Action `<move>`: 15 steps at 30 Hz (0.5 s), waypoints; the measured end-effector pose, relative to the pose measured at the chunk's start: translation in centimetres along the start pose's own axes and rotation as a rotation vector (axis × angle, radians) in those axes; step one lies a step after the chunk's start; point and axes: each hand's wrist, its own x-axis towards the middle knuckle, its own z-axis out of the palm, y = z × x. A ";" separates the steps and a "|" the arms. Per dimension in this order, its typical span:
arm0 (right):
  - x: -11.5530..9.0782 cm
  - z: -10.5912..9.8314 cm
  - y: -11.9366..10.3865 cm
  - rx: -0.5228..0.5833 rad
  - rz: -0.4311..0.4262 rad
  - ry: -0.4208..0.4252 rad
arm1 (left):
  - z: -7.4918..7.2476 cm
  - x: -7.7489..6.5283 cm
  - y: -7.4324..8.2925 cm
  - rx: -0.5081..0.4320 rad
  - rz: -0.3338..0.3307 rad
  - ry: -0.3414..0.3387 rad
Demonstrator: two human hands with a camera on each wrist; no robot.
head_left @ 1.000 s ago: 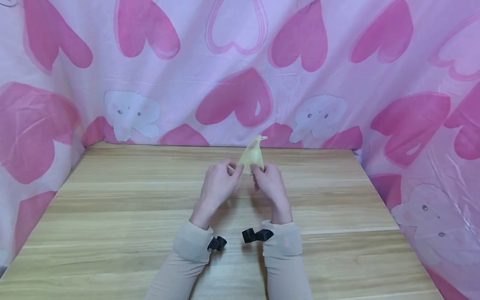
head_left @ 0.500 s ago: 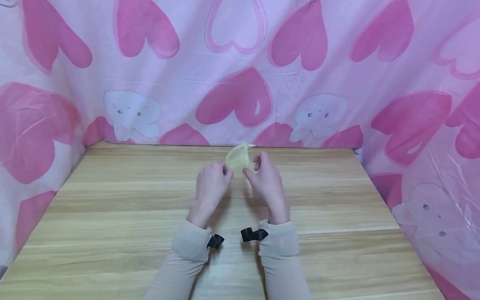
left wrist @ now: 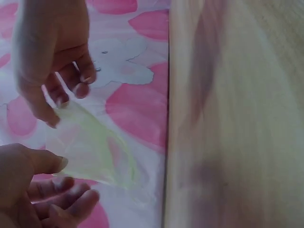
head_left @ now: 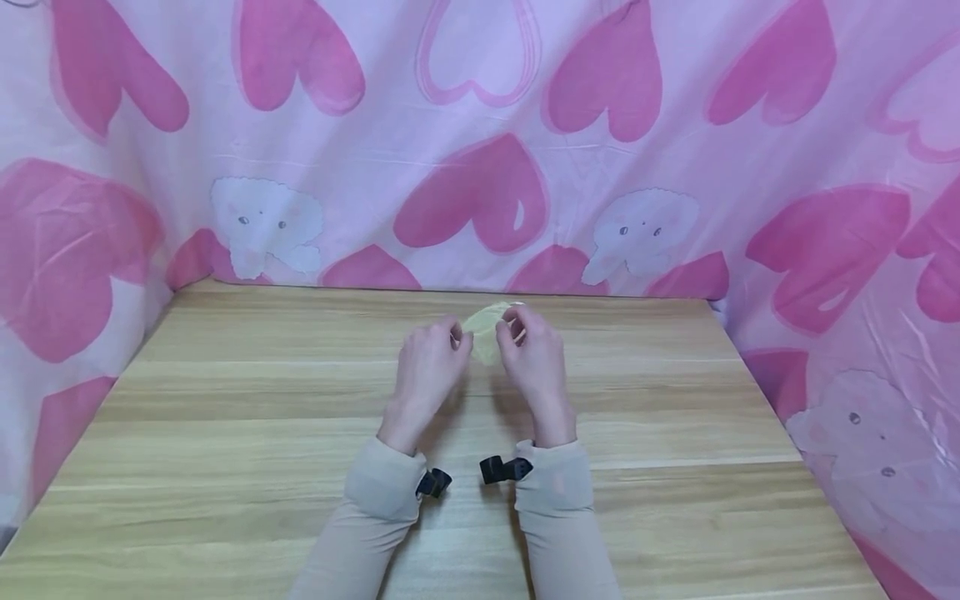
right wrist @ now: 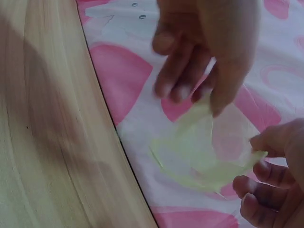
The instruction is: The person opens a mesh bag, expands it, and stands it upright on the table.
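Observation:
A sheer pale-yellow drawstring pouch (head_left: pixel 486 323) is held up between both hands above the far part of the table. My left hand (head_left: pixel 429 367) pinches its left edge between thumb and fingers. At the opposite edge, my right hand (head_left: pixel 534 358) pinches the fabric with thumb and forefinger. In the left wrist view the thin pouch (left wrist: pixel 90 147) is see-through, with the left hand (left wrist: pixel 33 185) below and the right hand (left wrist: pixel 54 57) above. Seen from the right wrist, the pouch (right wrist: pixel 199 152) spreads loosely, with a corner in the right hand (right wrist: pixel 280 175). Its white cord is mostly hidden.
A wood-grain table (head_left: pixel 247 442) stretches under both forearms. A pink curtain (head_left: pixel 360 183) with hearts and cartoon animals hangs behind it and along both sides. Small black cameras (head_left: pixel 506 469) sit on both sleeve cuffs.
The pouch has tipped from upright to lower and flatter, its corded end dropping toward the right hand. The right fingers lifted off its edge, then closed on it again.

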 end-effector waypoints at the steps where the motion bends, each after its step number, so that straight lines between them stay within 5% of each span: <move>1: 0.0 0.0 0.0 0.005 0.010 0.020 | 0.2 0.0 -0.1 -0.012 -0.018 -0.021; 7: 0.0 -0.2 0.2 0.024 0.072 0.073 | 0.9 0.0 -0.2 -0.051 -0.056 -0.112; 15: 0.0 -0.2 0.4 -0.002 0.088 0.052 | 0.3 0.2 -0.3 0.004 -0.002 0.016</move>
